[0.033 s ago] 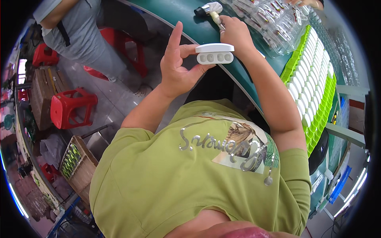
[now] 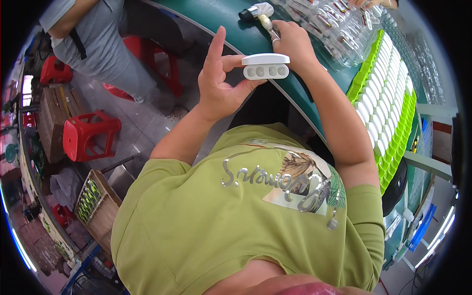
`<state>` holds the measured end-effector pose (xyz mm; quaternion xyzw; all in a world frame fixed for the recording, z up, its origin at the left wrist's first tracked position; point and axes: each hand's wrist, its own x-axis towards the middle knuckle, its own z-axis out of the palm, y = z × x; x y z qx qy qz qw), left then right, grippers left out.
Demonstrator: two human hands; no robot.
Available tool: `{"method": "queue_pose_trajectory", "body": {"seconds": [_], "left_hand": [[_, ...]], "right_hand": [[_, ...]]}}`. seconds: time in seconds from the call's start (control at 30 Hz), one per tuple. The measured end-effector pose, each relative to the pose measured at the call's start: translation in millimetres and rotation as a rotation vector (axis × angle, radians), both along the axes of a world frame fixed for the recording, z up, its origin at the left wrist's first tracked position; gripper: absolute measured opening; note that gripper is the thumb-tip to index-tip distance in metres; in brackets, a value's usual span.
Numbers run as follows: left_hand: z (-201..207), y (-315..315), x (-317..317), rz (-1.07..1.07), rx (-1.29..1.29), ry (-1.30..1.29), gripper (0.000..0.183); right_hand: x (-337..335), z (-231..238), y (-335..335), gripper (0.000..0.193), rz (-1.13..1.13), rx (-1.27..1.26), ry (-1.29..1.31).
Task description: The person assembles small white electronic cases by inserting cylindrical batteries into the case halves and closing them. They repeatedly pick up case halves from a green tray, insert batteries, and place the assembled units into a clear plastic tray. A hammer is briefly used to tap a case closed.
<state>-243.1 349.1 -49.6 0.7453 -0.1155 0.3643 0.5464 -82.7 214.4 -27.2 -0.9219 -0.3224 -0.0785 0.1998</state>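
In my left hand [image 2: 216,83] is a small white case [image 2: 266,73] with rounded ends, pinched between thumb and fingers with one finger pointing up. Its lid [image 2: 266,59] is raised, and several round wells show in the base. My right hand [image 2: 294,45] rests on the green tabletop, its fingers curled at the end of a slim cream-and-metal piece [image 2: 267,22]. Just beyond lies a short black cylinder with a white wrapped part [image 2: 255,12]. What the right fingertips grip is partly hidden by the hand.
Clear plastic trays [image 2: 339,32] with small parts lie beyond my right hand. A bright green tray [image 2: 408,110] holds rows of white rounded pieces. Another person's hand [image 2: 376,4] is at the far edge. A person in grey [image 2: 108,49] stands left, near red stools [image 2: 91,135].
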Motion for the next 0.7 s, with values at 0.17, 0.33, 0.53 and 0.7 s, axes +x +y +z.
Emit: {"method": "queue_pose_trajectory", "body": {"seconds": [0.17,0.33,0.53,0.7], "left_hand": [[4,-5,5,-0.106,-0.095,0.151,0.105],[13,-18,11,-0.380,-0.467,0.501,0.076],[20,-40,18,-0.500,-0.567,0.639,0.038],[23,-48,18,-0.545,-0.433,0.594,0.053]], "right_hand": [[-29,27,-57,0.042,0.110,0.500,0.493],[-75,34,-95,0.045,0.367,0.679,0.717],[-85,30,-115,0.034,0.284,0.840,0.693],[-91,18,-123,0.034,0.147,0.741,0.699]]}}
